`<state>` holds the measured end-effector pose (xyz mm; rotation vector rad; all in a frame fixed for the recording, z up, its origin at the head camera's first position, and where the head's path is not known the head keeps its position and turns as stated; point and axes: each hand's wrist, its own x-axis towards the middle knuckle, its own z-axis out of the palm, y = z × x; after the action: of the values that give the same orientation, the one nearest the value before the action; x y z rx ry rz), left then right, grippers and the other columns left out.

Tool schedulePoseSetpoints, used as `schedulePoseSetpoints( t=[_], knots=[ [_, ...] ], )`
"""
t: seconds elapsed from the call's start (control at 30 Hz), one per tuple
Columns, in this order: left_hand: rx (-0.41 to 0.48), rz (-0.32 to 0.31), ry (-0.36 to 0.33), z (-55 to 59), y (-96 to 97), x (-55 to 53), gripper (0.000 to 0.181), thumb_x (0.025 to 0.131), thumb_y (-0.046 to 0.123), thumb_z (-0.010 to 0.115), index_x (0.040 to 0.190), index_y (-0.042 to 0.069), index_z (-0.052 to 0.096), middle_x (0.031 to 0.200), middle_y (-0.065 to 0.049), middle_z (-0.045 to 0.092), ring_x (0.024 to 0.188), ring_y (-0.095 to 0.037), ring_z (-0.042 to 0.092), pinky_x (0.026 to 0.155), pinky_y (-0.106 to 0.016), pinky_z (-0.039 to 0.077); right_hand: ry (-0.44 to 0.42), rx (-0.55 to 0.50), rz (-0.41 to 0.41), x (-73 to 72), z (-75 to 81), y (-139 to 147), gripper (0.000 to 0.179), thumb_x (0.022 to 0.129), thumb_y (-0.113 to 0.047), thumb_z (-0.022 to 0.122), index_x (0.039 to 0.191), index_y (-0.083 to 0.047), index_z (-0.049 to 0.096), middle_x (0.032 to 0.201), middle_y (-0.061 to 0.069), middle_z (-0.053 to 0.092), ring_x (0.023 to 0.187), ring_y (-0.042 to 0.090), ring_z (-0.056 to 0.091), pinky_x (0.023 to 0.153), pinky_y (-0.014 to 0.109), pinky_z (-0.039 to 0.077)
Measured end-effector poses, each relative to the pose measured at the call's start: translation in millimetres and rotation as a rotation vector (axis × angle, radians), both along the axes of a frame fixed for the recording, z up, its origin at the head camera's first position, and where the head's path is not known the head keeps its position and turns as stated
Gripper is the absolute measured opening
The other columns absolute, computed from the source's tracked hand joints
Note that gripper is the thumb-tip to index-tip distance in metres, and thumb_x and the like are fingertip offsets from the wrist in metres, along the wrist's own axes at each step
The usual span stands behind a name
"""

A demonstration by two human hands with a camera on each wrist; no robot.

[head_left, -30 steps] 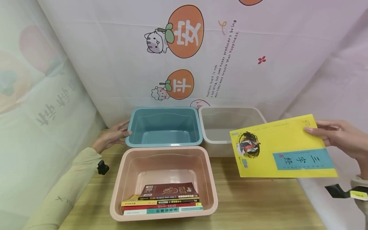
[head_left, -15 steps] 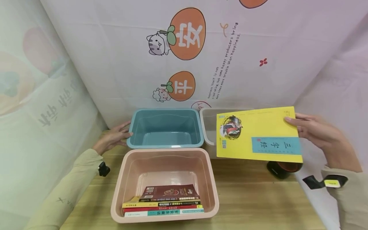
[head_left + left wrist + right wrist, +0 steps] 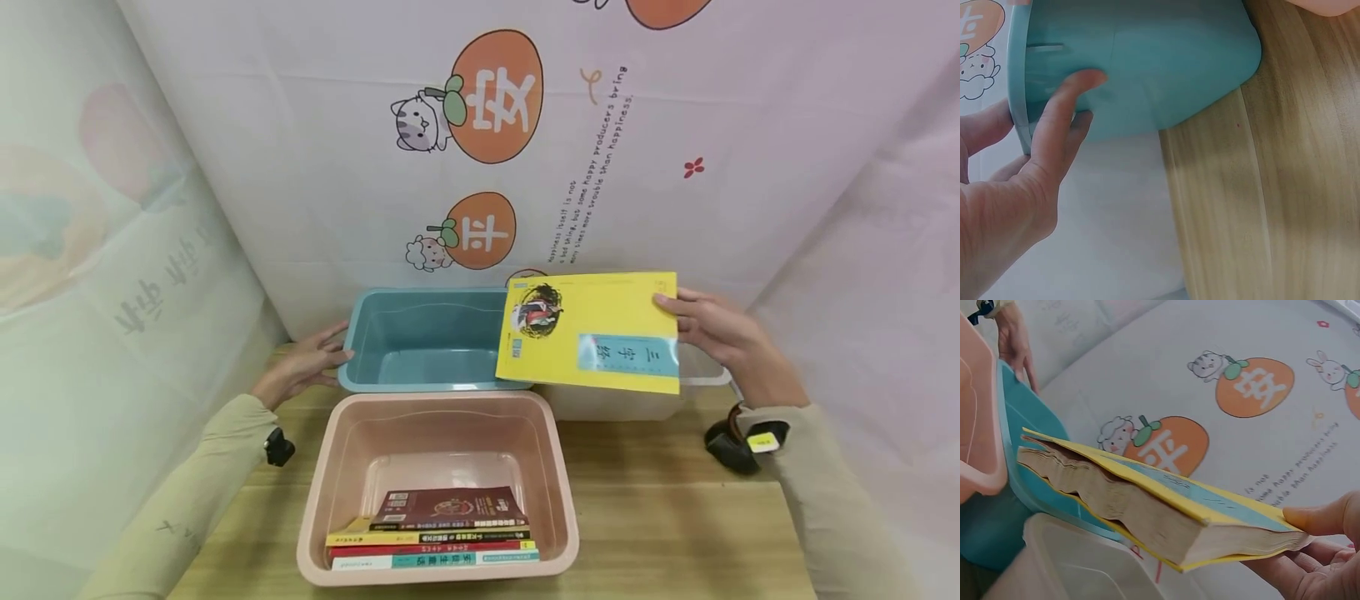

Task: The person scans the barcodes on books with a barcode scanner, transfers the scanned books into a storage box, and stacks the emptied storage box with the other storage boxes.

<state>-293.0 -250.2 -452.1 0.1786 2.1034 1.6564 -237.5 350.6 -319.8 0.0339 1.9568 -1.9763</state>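
Note:
A yellow book (image 3: 592, 329) with a light-blue title strip is held by its right edge in my right hand (image 3: 716, 329), thumb on the cover and fingers underneath. It hangs over the grey-white bin (image 3: 611, 404), and its left end overlaps the right rim of the blue bin (image 3: 435, 386). In the right wrist view, the book's (image 3: 1141, 509) thick page block faces the camera. My left hand (image 3: 307, 362) holds the blue bin's left rim; in the left wrist view its thumb and fingers (image 3: 1054, 125) lie on opposite sides of that rim. The blue bin's visible inside holds nothing.
In front stands a pink bin (image 3: 558, 483) with several books (image 3: 435, 533) stacked at its near side. A dark object (image 3: 729, 446) sits by my right wrist on the wooden table (image 3: 660, 533). Printed white fabric (image 3: 337, 167) hangs behind and at both sides.
The yellow book, in my right hand, has moved left from the table's right side to above the grey-white bin and the blue bin's edge. My left hand has stayed at the blue rim.

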Motion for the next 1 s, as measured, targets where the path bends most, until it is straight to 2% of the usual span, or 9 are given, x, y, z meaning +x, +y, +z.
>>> schedulePoseSetpoints(
  t=[0.13,0.23,0.47,0.7,1.0],
  knots=[
    [-0.007,0.006,0.004,-1.5,1.8,-0.6,0.079,0.111,0.013,0.051,0.169,0.013,-0.002,0.169,-0.034,0.015,0.135,-0.046,0.055,0.093,-0.046,0.062,0.0,0.035,0.003,-12.0,-7.2,-20,0.059,0.108,-0.025,0.06,0.158,-0.007,0.036,0.11,-0.007,0.077,0.102,0.008,0.073,0.086,0.025,0.06],
    [-0.015,0.01,0.003,-1.6,2.6,0.3,0.079,0.111,0.013,0.051,0.17,0.013,-0.002,0.169,-0.034,0.015,0.136,-0.048,0.053,0.094,-0.048,0.062,0.007,0.05,0.01,-18.2,-13.6,-34,0.068,0.109,-0.025,0.059,0.163,0.0,0.027,0.109,-0.008,0.076,0.102,0.007,0.073,0.087,0.025,0.06],
    [-0.025,0.006,0.009,0.4,1.1,1.3,0.079,0.111,0.013,0.051,0.169,0.012,-0.003,0.168,-0.035,0.013,0.137,-0.05,0.052,0.092,-0.046,0.063,0.006,0.029,-0.021,-28.0,-23.6,-57,0.064,0.109,-0.021,0.058,0.162,0.001,0.031,0.108,-0.007,0.076,0.102,0.009,0.073,0.087,0.026,0.06],
    [-0.035,0.001,0.013,2.4,0.9,1.3,0.079,0.111,0.013,0.05,0.169,0.011,-0.004,0.168,-0.035,0.014,0.138,-0.051,0.05,0.091,-0.044,0.063,-0.01,-0.013,0.006,-40.6,-31.0,-80,0.058,0.11,-0.018,0.056,0.16,0.001,0.034,0.107,-0.005,0.077,0.1,0.01,0.073,0.086,0.027,0.061],
    [-0.054,0.02,-0.005,5.7,5.5,3.8,0.079,0.111,0.013,0.051,0.169,0.012,-0.002,0.169,-0.033,0.018,0.139,-0.049,0.05,0.094,-0.046,0.062,-0.073,-0.024,-0.062,-60.8,-52.0,-124,0.055,0.107,-0.017,0.061,0.158,-0.003,0.044,0.102,-0.004,0.077,0.094,0.01,0.074,0.08,0.026,0.062]
  ],
)
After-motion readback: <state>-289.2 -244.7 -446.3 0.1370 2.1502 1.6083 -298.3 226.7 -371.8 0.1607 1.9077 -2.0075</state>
